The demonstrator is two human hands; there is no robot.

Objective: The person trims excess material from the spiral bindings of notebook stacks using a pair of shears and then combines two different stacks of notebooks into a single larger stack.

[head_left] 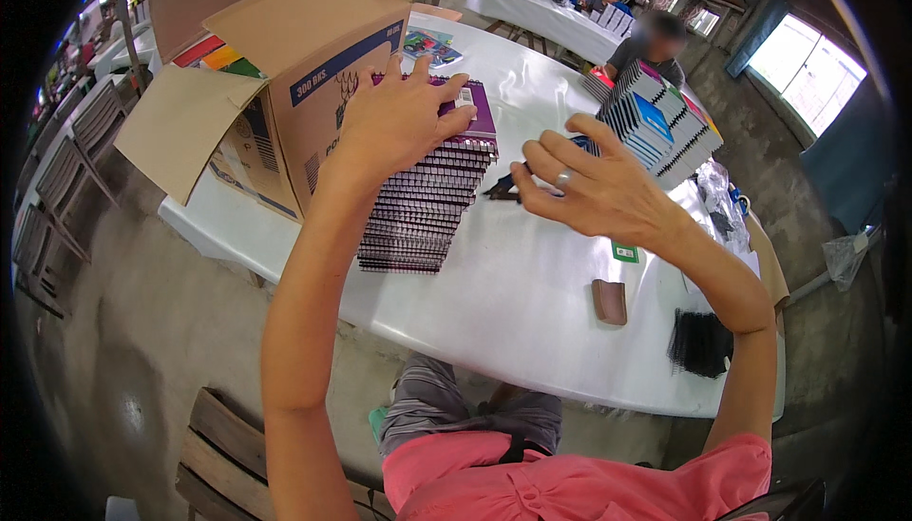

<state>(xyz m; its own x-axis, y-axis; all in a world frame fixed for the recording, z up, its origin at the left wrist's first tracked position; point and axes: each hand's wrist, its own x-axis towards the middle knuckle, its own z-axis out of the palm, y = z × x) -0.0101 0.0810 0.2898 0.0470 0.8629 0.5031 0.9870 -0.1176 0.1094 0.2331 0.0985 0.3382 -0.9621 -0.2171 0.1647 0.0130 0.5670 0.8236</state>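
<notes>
A tall stack of spiral-bound notebooks [418,208] stands on the table beside the open carton, its wire bindings facing me and a purple cover on top. My left hand [399,122] rests palm down on that top cover with its fingers spread. To the right of the stack, my right hand [598,184] hovers over the table with curled fingers and a ring on one of them. A dark, narrow object [502,189] shows past its fingertips, and more dark blue appears behind the hand. What that object is, and how the fingers meet it, is mostly hidden.
At the left, the cardboard carton [285,94] has raised flaps and colourful books inside. More notebooks stand in stacks [655,122] at the right, near a seated person [651,46]. A brown block [609,302] and black wire bindings [701,342] lie on the white table [513,322].
</notes>
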